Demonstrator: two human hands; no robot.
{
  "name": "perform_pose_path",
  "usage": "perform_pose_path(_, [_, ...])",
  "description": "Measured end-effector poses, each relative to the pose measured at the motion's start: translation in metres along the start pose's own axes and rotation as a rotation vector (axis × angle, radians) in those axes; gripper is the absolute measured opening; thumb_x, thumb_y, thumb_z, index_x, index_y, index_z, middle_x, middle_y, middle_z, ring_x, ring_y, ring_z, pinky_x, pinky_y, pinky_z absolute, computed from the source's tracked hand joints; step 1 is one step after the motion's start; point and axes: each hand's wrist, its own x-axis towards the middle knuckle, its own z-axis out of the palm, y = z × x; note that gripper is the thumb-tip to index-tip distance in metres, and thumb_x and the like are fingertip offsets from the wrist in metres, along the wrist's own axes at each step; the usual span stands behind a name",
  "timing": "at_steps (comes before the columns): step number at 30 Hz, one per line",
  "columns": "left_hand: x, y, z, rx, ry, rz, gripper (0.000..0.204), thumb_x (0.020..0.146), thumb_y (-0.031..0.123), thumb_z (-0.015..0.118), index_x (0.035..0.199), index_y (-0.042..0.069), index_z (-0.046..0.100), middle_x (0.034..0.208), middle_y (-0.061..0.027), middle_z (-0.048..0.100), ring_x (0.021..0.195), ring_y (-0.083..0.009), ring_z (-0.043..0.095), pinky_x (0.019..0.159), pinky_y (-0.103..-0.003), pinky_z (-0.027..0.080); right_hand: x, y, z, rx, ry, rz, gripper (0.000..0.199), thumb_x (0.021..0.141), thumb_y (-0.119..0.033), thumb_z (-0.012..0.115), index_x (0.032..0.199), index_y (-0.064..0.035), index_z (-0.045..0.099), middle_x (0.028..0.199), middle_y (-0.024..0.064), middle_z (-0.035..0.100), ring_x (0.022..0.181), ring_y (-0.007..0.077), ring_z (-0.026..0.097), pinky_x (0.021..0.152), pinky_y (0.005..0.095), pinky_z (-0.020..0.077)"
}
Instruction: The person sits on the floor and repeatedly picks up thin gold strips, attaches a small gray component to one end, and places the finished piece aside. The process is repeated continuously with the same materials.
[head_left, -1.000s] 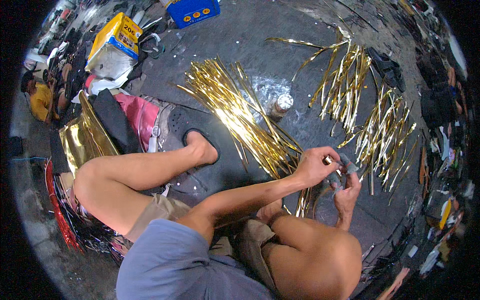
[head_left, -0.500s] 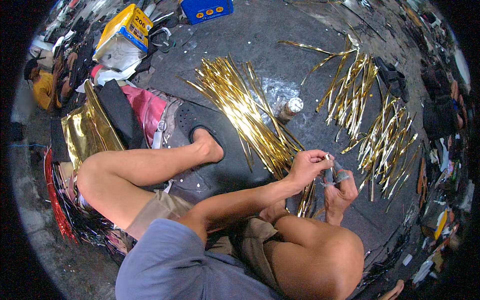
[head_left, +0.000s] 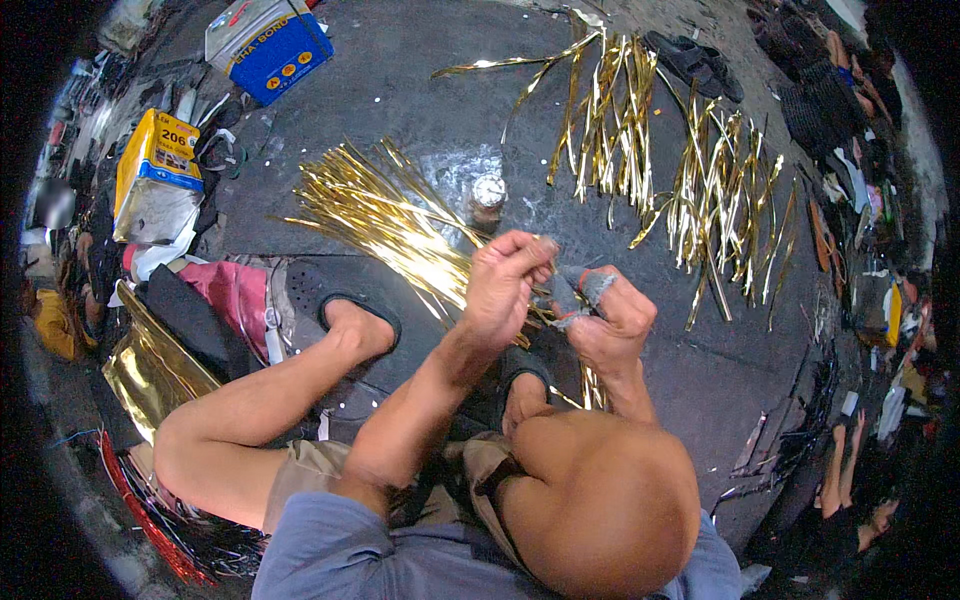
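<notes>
In front of my bent right knee, my left hand (head_left: 503, 285) is closed, thumb and fingertips pinched together; whatever lies between them is too small to make out. Close beside it is my right hand (head_left: 612, 322), its fingers curled and partly covered by worn grey finger wraps (head_left: 566, 298). What the right fingers grip, if anything, is hidden. A bundle of shiny gold strips (head_left: 385, 235) lies on the dark floor mat, its near end passing under my left hand. More gold strip ends (head_left: 590, 385) show below my right hand, between the legs.
Just beyond my hands stands a short post with a whitish top (head_left: 488, 192). Two spread bunches of gold strips (head_left: 615, 125) lie at the far right near a black sandal (head_left: 695, 65). Yellow (head_left: 160, 165) and blue (head_left: 285, 60) tins stand far left, gold sheet (head_left: 155, 365) nearer.
The view has shifted, so the floor items sit elsewhere in the picture. My left hand has turned more upright, its fingers curled tighter, still beside the right hand.
</notes>
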Motion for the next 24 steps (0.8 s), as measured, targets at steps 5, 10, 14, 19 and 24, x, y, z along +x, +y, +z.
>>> perform_pose_path(5, [0.017, 0.038, -0.014, 0.033, 0.109, 0.095, 0.005, 0.087, 0.003, 0.071, 0.085, 0.004, 0.066, 0.079, -0.0046, 0.067, 0.066, -0.0116, 0.057, 0.064, -0.025, 0.045, -0.007, 0.0, 0.003, 0.011, -0.042, -0.141, 0.021, 0.061, -0.005, 0.077, 0.08, -0.0002, 0.069, 0.068, 0.0096, 0.06, 0.054, 0.0214, 0.059, 0.05, 0.0318, 0.0453])
perform_pose_path(10, [0.03, 0.076, -0.034, -0.015, 0.182, 0.218, 0.005, 0.087, 0.003, 0.069, 0.084, 0.003, 0.065, 0.083, -0.0065, 0.067, 0.068, -0.0122, 0.058, 0.062, -0.026, 0.047, -0.021, -0.005, 0.003, 0.052, -0.079, -0.138, 0.02, 0.058, -0.005, 0.079, 0.073, -0.0021, 0.066, 0.066, 0.0093, 0.06, 0.051, 0.0204, 0.058, 0.048, 0.0315, 0.0442])
perform_pose_path(14, [0.06, 0.113, -0.073, -0.057, 0.268, 0.277, 0.006, 0.089, 0.009, 0.07, 0.088, 0.005, 0.065, 0.082, -0.0054, 0.067, 0.066, -0.0111, 0.058, 0.057, -0.024, 0.048, -0.034, -0.002, 0.0, 0.06, -0.119, -0.143, 0.022, 0.056, -0.005, 0.079, 0.071, -0.0011, 0.064, 0.065, 0.0087, 0.06, 0.051, 0.0196, 0.058, 0.047, 0.0321, 0.0444])
perform_pose_path(19, [0.091, 0.163, -0.118, -0.089, 0.428, 0.392, 0.004, 0.088, 0.01, 0.071, 0.088, 0.008, 0.068, 0.079, -0.0024, 0.067, 0.066, -0.0102, 0.06, 0.054, -0.022, 0.045, -0.046, 0.007, -0.013, 0.036, -0.213, -0.253, 0.02, 0.06, -0.006, 0.079, 0.077, -0.0045, 0.069, 0.069, 0.0093, 0.064, 0.056, 0.0222, 0.064, 0.047, 0.0316, 0.0493])
perform_pose_path(24, [0.106, 0.201, -0.158, -0.088, 0.436, 0.405, 0.007, 0.086, 0.01, 0.074, 0.086, 0.008, 0.067, 0.078, -0.003, 0.067, 0.063, -0.0105, 0.059, 0.052, -0.022, 0.044, -0.058, 0.013, -0.02, 0.052, -0.221, -0.296, 0.02, 0.061, -0.008, 0.08, 0.075, -0.0034, 0.067, 0.07, 0.0089, 0.064, 0.054, 0.022, 0.063, 0.046, 0.0324, 0.0489])
